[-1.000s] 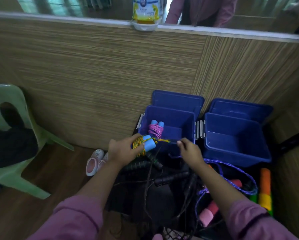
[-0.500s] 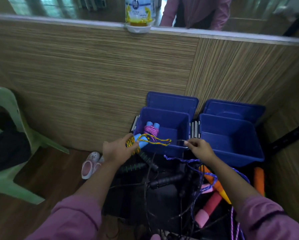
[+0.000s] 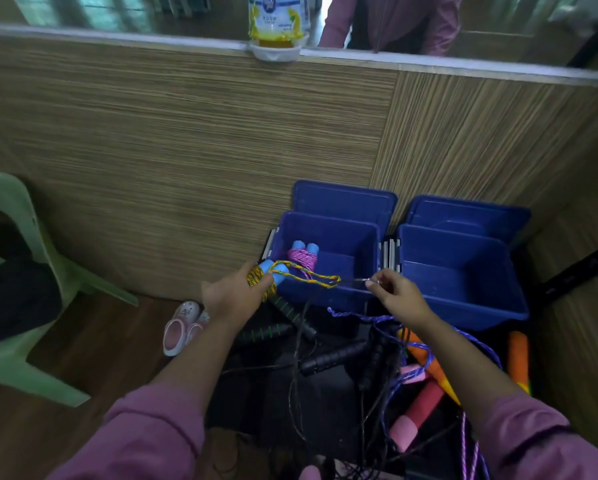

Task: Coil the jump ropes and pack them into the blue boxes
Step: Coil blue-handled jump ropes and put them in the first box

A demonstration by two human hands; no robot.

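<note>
Two open blue plastic boxes stand side by side against the wood-grain wall panel (image 3: pixel 221 143), lids tipped back. Only the head view is available, so I report from it alone.

My left hand (image 3: pixel 235 296) grips the yellow-and-orange braided jump rope with light-blue foam handles (image 3: pixel 273 273), fingers curled round the wound bundle just outside the left blue box (image 3: pixel 328 292). I judge it is held there to keep the turns from springing loose. My right hand (image 3: pixel 394 294) pinches something thin and dark at the fingertips, apparently joined to the rope's loose loop; I cannot tell exactly what it is. The hands are well apart, the loop stretched between them across the box's near rim, which I read as tensioning the last length before finishing the coil.

Inside the left blue box already lies a coiled pink rope with light-blue handles (image 3: pixel 304 256). The right blue box (image 3: pixel 463 292) shows nothing inside.

Below my forearms lies a tangle still to be done: a purple braided rope (image 3: pixel 429 348), black ribbed handles (image 3: pixel 332 358), pink foam handles (image 3: pixel 418 414) and orange handles (image 3: pixel 518 355).

Surroundings: a brown wooden floor (image 3: pixel 110 348), a pale green plastic chair (image 3: pixel 30 372) at left, small pink shoes (image 3: pixel 181 327) by the wall, and a bottle in a white holder (image 3: pixel 276 26) on the ledge above.
</note>
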